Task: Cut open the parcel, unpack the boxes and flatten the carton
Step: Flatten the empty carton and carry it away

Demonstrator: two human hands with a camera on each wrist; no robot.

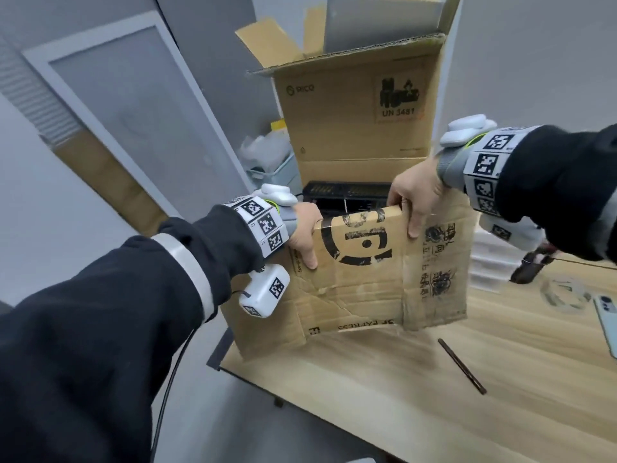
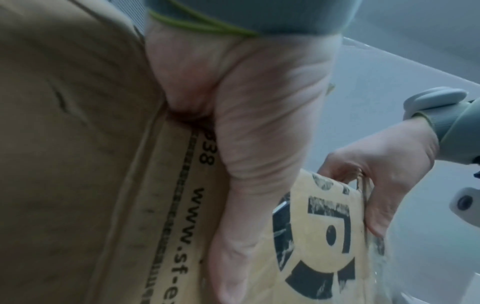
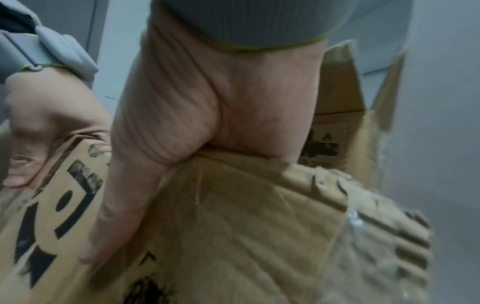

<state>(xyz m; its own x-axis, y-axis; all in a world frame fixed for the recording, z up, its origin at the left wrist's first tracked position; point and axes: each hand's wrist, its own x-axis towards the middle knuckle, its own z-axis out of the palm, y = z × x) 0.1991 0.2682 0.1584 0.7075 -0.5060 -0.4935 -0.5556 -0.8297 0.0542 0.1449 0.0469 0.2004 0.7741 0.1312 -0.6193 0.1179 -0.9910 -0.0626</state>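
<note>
A worn brown carton (image 1: 360, 289) with black print, folded flat, hangs upright above the left end of the wooden table (image 1: 417, 396). My left hand (image 1: 305, 233) grips its upper left edge, thumb on the printed face (image 2: 249, 164). My right hand (image 1: 415, 198) grips the top edge near the middle, thumb down the front (image 3: 130, 174) and fingers behind. The same carton (image 3: 246, 226) fills the right wrist view, with clear tape crumpled at its right edge.
A tall open carton (image 1: 360, 105) stands behind, with a black box (image 1: 347, 195) at its foot. On the table lie a thin dark rod (image 1: 462, 365), a tape roll (image 1: 564, 294), a phone (image 1: 606, 315) and a dark tool (image 1: 531, 265). White drawers (image 1: 487, 262) stand at right.
</note>
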